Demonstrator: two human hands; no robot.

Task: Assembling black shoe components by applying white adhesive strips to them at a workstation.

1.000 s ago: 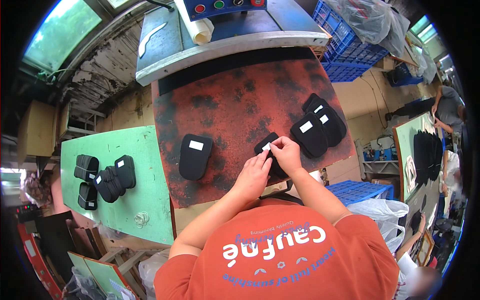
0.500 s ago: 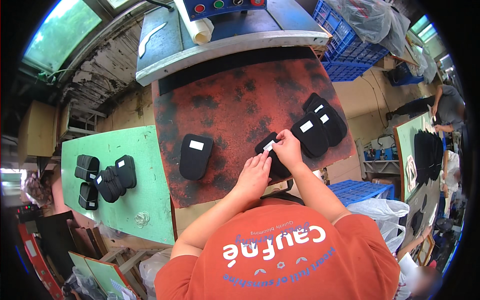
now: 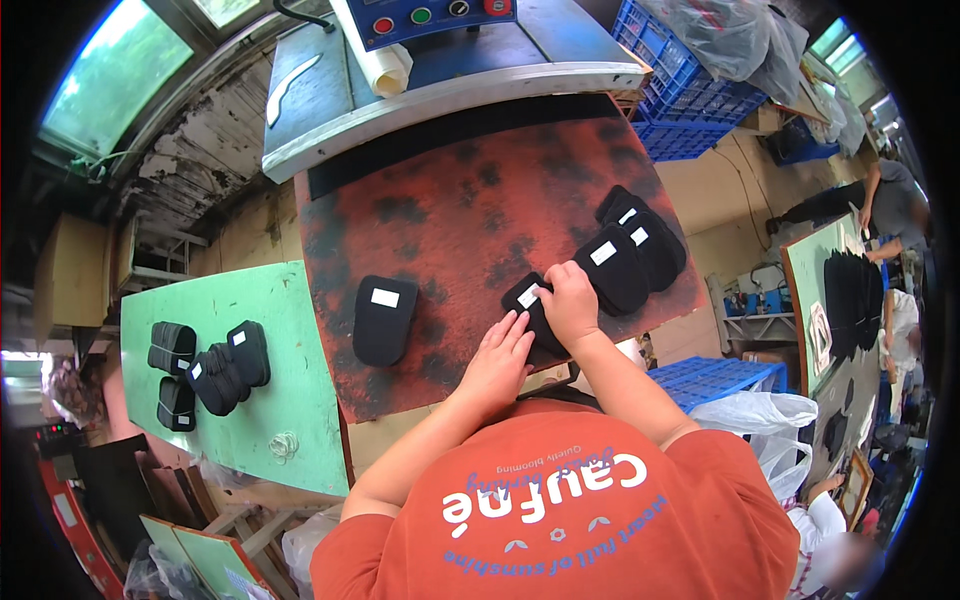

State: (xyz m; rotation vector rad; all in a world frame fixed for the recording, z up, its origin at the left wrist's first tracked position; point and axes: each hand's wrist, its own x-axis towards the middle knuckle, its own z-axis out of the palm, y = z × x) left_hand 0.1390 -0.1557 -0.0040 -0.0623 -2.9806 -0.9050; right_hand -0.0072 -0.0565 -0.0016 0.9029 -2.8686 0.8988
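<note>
A black rounded pad [image 3: 519, 288] with a white label [image 3: 530, 296] lies near the front of the red-brown tabletop. My right hand [image 3: 571, 308] is over its right side, thumb and forefinger pinched at the label's right edge; whatever sits between the fingertips is hidden. On the pad's lower left, my left hand [image 3: 498, 362] rests flat with fingers stretched out, just below the label. To the right lie overlapping stacks of similar labelled black pads [image 3: 612, 274]. Another labelled black pad stack [image 3: 384, 330] sits apart on the left.
A green table [image 3: 290, 380] at left bears several banded black pad bundles [image 3: 216, 382] and a small coil of pale bands [image 3: 283, 446]. Beyond the red-brown tabletop [image 3: 450, 220] stands a machine with a button panel [image 3: 432, 22]. Blue crates [image 3: 690, 95] are at right.
My left fingertips have drawn back slightly from the label's lower edge, baring more of it. My right hand keeps its pinch by the label. The whole view has shifted slightly.
</note>
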